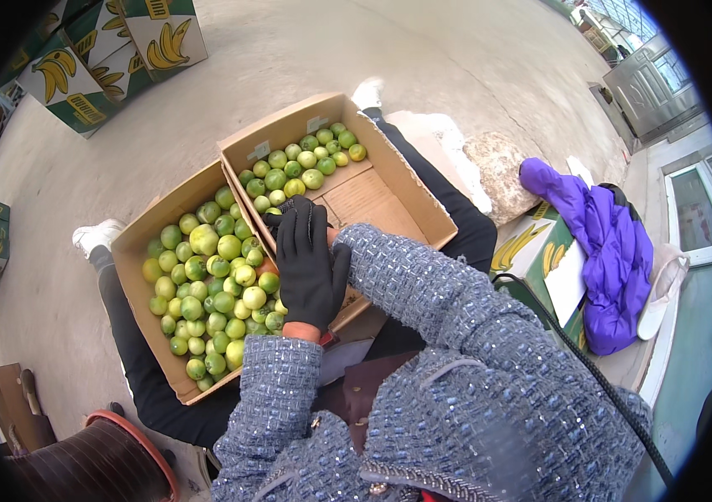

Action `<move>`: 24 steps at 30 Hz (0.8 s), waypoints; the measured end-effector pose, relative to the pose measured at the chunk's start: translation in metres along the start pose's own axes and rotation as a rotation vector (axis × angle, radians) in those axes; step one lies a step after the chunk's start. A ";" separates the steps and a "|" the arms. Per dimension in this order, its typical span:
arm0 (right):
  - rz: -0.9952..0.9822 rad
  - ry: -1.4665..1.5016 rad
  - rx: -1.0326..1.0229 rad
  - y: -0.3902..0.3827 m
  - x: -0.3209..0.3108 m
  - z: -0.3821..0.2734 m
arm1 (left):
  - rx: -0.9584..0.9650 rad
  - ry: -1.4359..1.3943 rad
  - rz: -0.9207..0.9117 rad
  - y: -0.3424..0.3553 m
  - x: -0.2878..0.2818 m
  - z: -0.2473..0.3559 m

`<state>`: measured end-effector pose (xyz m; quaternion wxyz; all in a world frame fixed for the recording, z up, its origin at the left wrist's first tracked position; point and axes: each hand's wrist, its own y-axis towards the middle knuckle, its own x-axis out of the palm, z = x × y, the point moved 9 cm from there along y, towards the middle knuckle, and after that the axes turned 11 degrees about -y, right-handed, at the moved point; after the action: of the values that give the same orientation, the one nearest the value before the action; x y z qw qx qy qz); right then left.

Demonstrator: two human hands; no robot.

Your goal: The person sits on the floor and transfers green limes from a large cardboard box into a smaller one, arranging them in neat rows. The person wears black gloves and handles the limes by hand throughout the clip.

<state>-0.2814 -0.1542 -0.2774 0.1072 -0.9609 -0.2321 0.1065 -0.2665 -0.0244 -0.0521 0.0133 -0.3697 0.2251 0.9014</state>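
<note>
Sitting with two open brown cardboard boxes across your lap, you look down on both gloved hands meeting at the wall the boxes share. Your left hand, in a black knit glove, lies flat with fingers extended and together, palm down over the inner edge of the left-hand cardboard box; its grip is released and grasps nothing that can be seen. Your right hand is mostly covered by the left one, only its dark gloved fingertips showing at the box wall, so whether its grip is clenched or released cannot be told.

The left-hand box is filled nearly to its rim with small round green and yellow-green fruits. The right-hand cardboard box holds a smaller cluster of the same green fruits gathered at its far end, its near floor bare.

Both sleeves are blue-grey tweed with sequins. On the concrete floor stand green and white cartons printed with bananas at upper left; a crumpled purple jacket lies on another such carton to your right.
</note>
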 end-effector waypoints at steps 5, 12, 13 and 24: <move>0.079 0.023 0.119 -0.008 -0.002 0.008 | -0.020 -0.011 -0.027 0.000 0.006 0.002; 0.119 -0.031 0.150 -0.017 -0.011 0.008 | -0.007 -0.012 -0.024 0.001 0.010 0.003; 0.117 -0.044 0.148 -0.016 -0.010 0.008 | -0.013 -0.019 -0.025 0.001 0.009 0.003; 0.046 -0.257 0.119 -0.009 -0.018 -0.001 | -0.081 -0.376 0.246 -0.003 -0.032 -0.015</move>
<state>-0.3004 -0.1548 -0.2719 0.1311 -0.9363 -0.2151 0.2447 -0.2325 -0.0232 -0.0409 -0.0698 -0.1651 0.2256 0.9576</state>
